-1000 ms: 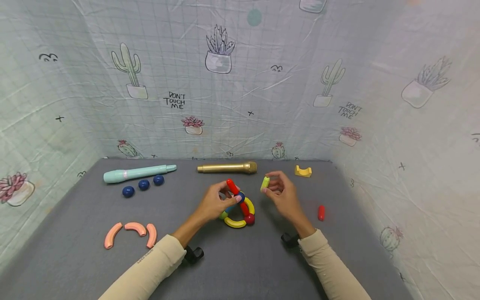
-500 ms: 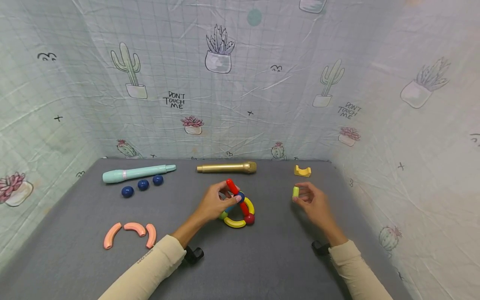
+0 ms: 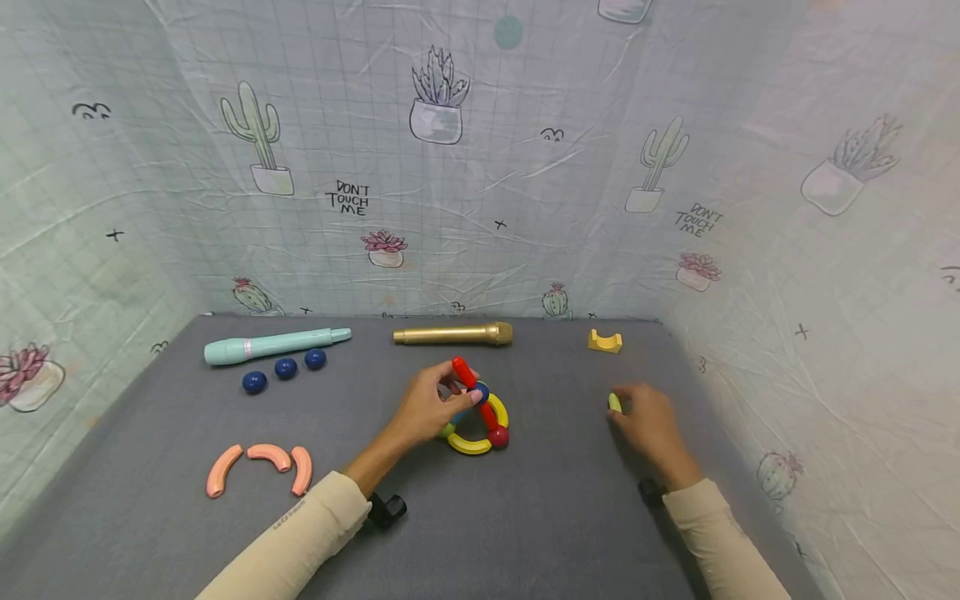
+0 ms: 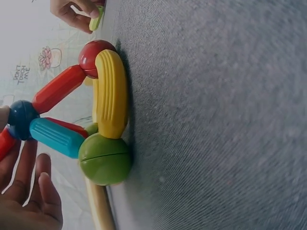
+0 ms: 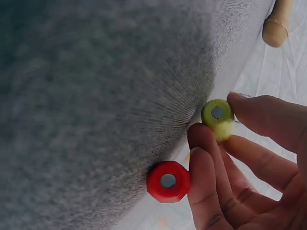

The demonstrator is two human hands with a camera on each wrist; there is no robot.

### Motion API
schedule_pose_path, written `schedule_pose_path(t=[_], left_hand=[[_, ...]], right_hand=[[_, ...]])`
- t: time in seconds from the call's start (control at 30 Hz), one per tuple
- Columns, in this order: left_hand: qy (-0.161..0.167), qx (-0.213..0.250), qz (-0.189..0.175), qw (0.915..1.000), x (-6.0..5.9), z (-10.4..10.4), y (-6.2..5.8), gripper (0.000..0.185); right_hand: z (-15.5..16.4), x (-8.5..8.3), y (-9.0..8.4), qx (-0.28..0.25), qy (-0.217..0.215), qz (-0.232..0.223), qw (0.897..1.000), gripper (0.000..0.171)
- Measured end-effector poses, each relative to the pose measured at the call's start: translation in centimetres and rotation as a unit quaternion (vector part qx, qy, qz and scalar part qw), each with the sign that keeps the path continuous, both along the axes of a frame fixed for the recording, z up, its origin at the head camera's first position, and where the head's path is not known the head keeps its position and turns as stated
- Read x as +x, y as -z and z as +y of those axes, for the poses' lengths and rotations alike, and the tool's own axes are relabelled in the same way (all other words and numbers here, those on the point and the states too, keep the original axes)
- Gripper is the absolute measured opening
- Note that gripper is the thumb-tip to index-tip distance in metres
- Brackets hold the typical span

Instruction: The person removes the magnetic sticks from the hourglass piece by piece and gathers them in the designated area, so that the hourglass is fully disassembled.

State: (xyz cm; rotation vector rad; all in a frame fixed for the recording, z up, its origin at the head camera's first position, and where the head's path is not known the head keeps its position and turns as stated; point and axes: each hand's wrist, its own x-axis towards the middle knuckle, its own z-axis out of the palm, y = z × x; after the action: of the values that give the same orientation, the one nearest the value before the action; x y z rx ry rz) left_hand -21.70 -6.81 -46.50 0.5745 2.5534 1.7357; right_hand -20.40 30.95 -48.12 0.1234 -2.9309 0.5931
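My left hand (image 3: pixel 435 408) pinches the dark blue ball (image 4: pixel 23 120) at the top of a magnetic ball-and-stick frame. A red stick (image 3: pixel 464 372) points up from that ball. Below it, a red stick (image 4: pixel 60 88) and a light blue stick (image 4: pixel 56 137) slope down to a red ball (image 3: pixel 498 437) and a green ball (image 4: pixel 105 158). Curved yellow sticks (image 3: pixel 469 447) form the base on the cloth. Off to the right, my right hand (image 3: pixel 651 423) pinches a yellow-green magnetic stick (image 5: pixel 218 120) low over the table, its fingers beside another red stick (image 5: pixel 168 182).
Three dark blue balls (image 3: pixel 286 368) and three curved salmon sticks (image 3: pixel 270 455) lie on the left. At the back are a mint microphone-shaped object (image 3: pixel 277 345), a gold microphone (image 3: pixel 453 334) and a yellow cradle-shaped block (image 3: pixel 604 341). A patterned cloth (image 3: pixel 480 183) hangs behind the table.
My right hand has moved right, away from the frame, and lowered toward the table with the yellow-green stick, now covering the loose red stick in the head view. My left hand stays put.
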Motion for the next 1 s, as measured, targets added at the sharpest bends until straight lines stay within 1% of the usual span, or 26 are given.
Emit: schedule_pose_path(t=[0.07,0.17,0.27,0.33,0.47,0.57,0.63,0.67,0.7,0.8,0.9,0.93,1.0], left_hand=[[-0.002,-0.026,0.016,0.9995,0.1,0.1,-0.1,0.026],[-0.004,-0.073,0.038,0.9966,0.3,0.3,-0.6,0.025],[0.0,-0.114,0.051,0.9922,0.4,0.4,-1.2,0.026],[0.007,-0.137,0.057,0.989,0.4,0.5,-1.6,0.024],[0.032,-0.172,0.071,0.982,0.3,0.6,-2.5,0.017],[0.05,-0.207,0.085,0.9733,0.2,0.6,-3.1,0.015],[0.063,-0.219,0.087,0.9696,0.0,0.5,-3.5,0.018],[0.069,-0.219,0.086,0.9696,-0.1,0.4,-3.5,0.02],[0.075,-0.211,0.081,0.9713,-0.3,0.3,-3.5,0.021],[0.079,-0.167,0.046,0.9816,-0.6,-0.1,-3.2,0.022],[0.059,-0.114,0.012,0.9916,-0.7,-0.5,-2.6,0.021],[0.049,-0.101,0.003,0.9937,-0.7,-0.6,-2.3,0.022],[0.03,-0.077,-0.003,0.9966,-0.6,-0.8,-1.8,0.023]], right_hand=[[-0.1,-0.1,0.1,0.014,0.003,-0.008,1.0,0.041],[-0.3,-0.3,0.2,0.025,0.011,-0.013,1.0,0.042],[-0.5,-0.3,0.3,0.028,0.021,-0.005,0.999,0.043],[-0.8,-0.2,0.2,0.029,0.028,0.013,0.999,0.045],[-1.7,-0.2,-0.3,0.015,0.029,0.064,0.997,0.048],[-2.9,-0.3,-0.7,-0.014,0.019,0.101,0.995,0.048],[-3.9,-0.4,-0.8,-0.039,0.002,0.127,0.991,0.048],[-4.4,-0.5,-0.9,-0.052,-0.007,0.139,0.989,0.047],[-5.0,-0.5,-1.1,-0.067,-0.016,0.149,0.986,0.046],[-6.9,-0.7,-1.5,-0.101,-0.048,0.174,0.978,0.043],[-9.0,-0.7,-2.3,-0.148,-0.08,0.171,0.971,0.04],[-9.6,-0.7,-2.6,-0.162,-0.092,0.168,0.968,0.039],[-10.9,-0.6,-3.2,-0.191,-0.12,0.157,0.961,0.037]])
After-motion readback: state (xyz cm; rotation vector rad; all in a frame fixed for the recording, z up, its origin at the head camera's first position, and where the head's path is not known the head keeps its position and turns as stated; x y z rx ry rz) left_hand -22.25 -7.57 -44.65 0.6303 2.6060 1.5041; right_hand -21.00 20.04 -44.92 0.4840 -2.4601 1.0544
